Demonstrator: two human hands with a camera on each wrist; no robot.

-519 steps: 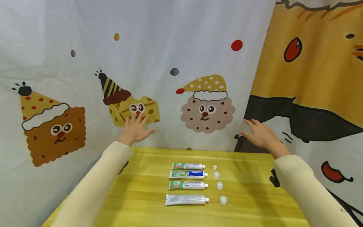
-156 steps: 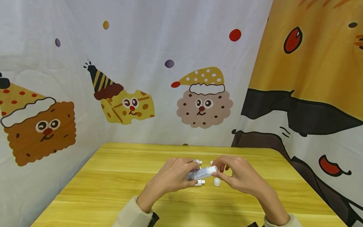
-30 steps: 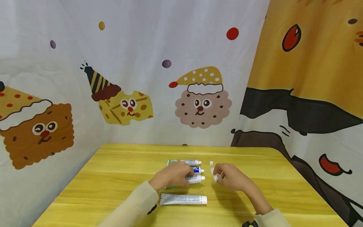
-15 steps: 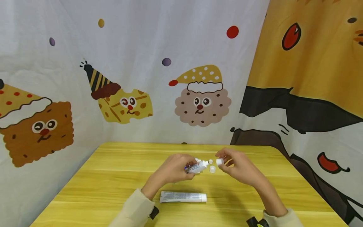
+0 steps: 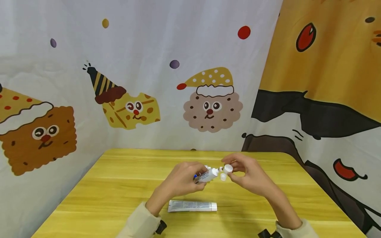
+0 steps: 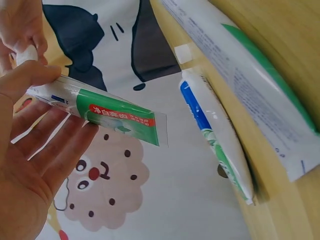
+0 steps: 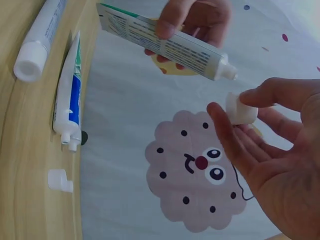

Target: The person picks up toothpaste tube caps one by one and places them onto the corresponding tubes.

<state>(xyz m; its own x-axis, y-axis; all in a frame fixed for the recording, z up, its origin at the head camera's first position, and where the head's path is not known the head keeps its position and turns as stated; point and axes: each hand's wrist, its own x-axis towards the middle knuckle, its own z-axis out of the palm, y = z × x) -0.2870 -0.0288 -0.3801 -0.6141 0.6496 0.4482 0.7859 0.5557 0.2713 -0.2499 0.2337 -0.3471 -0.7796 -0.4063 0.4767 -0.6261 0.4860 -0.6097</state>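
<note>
My left hand (image 5: pixel 183 178) holds a green-and-white toothpaste tube (image 6: pixel 117 115) above the table, gripped between thumb and fingers. Its bare nozzle (image 7: pixel 228 71) points toward my right hand (image 5: pixel 251 173). That hand pinches a white screw cap (image 7: pixel 241 110) between thumb and index finger, a small gap away from the nozzle. On the table nearer to me lies another toothpaste tube (image 5: pixel 191 206) with its white cap on. Behind the held tube, a blue-and-green toothpaste tube (image 7: pixel 71 95) lies with its nozzle bare. A further nozzle shows beside it; most of that tube is hidden.
Two loose white caps lie on the wooden table (image 5: pixel 119 185): a larger cap (image 5: pixel 223 177) and a smaller cap (image 5: pixel 221 169) behind it. A printed cloth (image 5: pixel 143 43) hangs along the table's back and sides.
Over the last second, my left hand has lifted the tube and my right hand has raised its cap, now brought closer to the nozzle. The nearest tube, bare-nozzled at first, now wears a cap.
</note>
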